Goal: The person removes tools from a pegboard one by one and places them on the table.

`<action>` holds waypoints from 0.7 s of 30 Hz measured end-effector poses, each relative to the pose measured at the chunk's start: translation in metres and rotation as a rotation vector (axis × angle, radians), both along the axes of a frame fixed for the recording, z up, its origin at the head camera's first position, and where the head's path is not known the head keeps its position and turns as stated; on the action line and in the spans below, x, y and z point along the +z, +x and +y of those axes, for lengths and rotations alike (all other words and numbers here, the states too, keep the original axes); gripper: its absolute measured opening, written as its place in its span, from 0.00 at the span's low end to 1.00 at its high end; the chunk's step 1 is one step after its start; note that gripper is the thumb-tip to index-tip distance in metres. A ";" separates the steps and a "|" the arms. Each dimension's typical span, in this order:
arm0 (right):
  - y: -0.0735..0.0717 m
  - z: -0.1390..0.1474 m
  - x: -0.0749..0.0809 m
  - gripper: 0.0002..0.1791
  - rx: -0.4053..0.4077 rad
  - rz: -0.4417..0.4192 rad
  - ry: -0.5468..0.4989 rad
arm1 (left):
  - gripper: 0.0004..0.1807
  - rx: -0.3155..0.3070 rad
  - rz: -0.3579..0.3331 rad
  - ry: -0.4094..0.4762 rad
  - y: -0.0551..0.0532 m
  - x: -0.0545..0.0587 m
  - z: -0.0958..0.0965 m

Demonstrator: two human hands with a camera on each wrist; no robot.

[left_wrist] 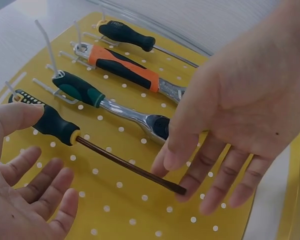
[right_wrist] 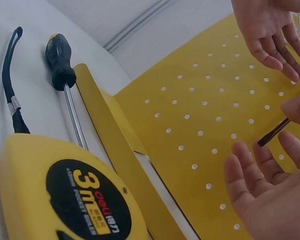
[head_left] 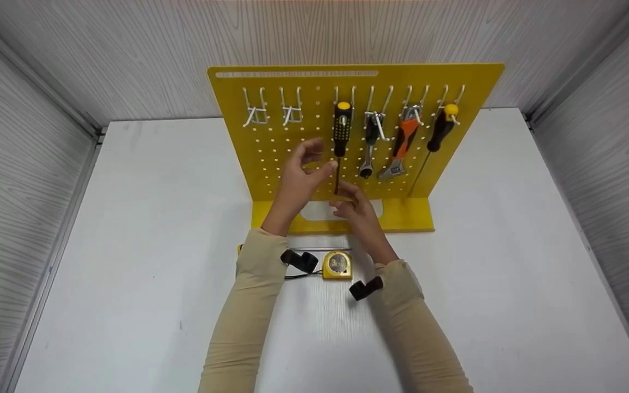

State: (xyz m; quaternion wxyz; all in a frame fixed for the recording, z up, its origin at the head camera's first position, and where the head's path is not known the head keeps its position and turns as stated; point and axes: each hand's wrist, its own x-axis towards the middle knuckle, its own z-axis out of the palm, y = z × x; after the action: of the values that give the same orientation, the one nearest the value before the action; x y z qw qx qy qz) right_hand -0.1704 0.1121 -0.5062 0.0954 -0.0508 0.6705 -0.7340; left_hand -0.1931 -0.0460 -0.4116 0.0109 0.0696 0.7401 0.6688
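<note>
A flat-blade screwdriver [head_left: 342, 131] with a black and yellow handle hangs on a hook of the yellow pegboard [head_left: 429, 76], its shaft pointing down. My left hand [head_left: 301, 177] is beside it with fingers spread and loosely bent; in the left wrist view its thumb overlaps the handle [left_wrist: 52, 120]. Near the blade tip [left_wrist: 177, 189] is my right hand [head_left: 361, 213], fingers relaxed and apart. The right wrist view has the tip between the right thumb and fingers [right_wrist: 267, 160], with no grip showing.
Right of that screwdriver hang a ratchet wrench [head_left: 369, 147], an orange-handled adjustable wrench [head_left: 404, 139] and another screwdriver [head_left: 441, 128]. Two bare hooks [head_left: 257, 112] are on the left. Before the board lie a yellow tape measure [head_left: 338, 266] with a black strap and a screwdriver [right_wrist: 60, 60].
</note>
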 end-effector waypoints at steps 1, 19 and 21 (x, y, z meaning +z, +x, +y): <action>0.002 0.000 0.000 0.25 -0.002 0.000 -0.001 | 0.30 0.000 -0.001 -0.001 0.000 0.000 0.000; 0.021 -0.007 0.007 0.20 -0.050 -0.015 0.019 | 0.27 -0.032 0.014 0.047 -0.006 0.017 0.007; 0.022 -0.008 0.008 0.19 -0.065 -0.009 0.023 | 0.27 -0.028 0.011 0.045 -0.007 0.018 0.009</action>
State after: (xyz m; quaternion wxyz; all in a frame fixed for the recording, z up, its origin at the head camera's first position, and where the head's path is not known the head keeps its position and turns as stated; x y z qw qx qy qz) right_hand -0.1482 0.1045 -0.4984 0.0750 -0.0248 0.6799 -0.7290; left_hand -0.2004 -0.0371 -0.3940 0.0146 0.0841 0.7237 0.6848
